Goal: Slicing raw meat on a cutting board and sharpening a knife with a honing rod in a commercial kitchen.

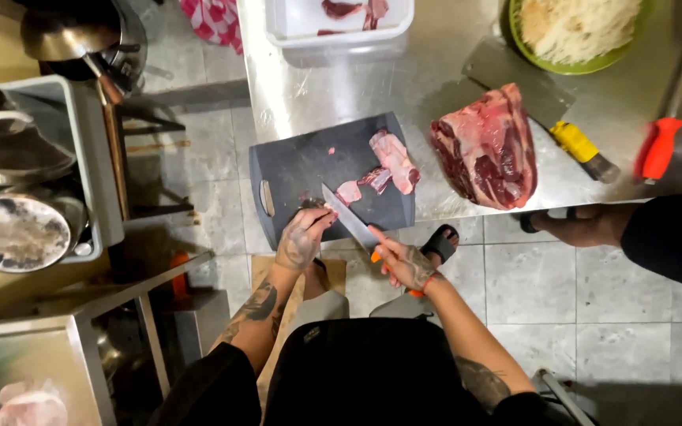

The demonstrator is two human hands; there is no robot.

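Observation:
A dark grey cutting board [301,162] lies at the near edge of a steel table [436,87]. On it are several pink strips of raw meat [392,162]. My right hand [406,264] grips an orange-handled knife [349,218], blade angled up to the left over the board's near edge. My left hand [301,237] rests with fingers bent at the board's near edge, touching the blade tip area and a small dark scrap. A large slab of raw red meat [487,146] lies on the table right of the board.
A cleaver with a yellow handle [582,146], an orange-handled tool [661,146], a green bowl of pale shreds [578,31] and a white tub with meat [341,24] sit on the table. Another person's arm [593,225] reaches in at right. Pots [17,229] stand left.

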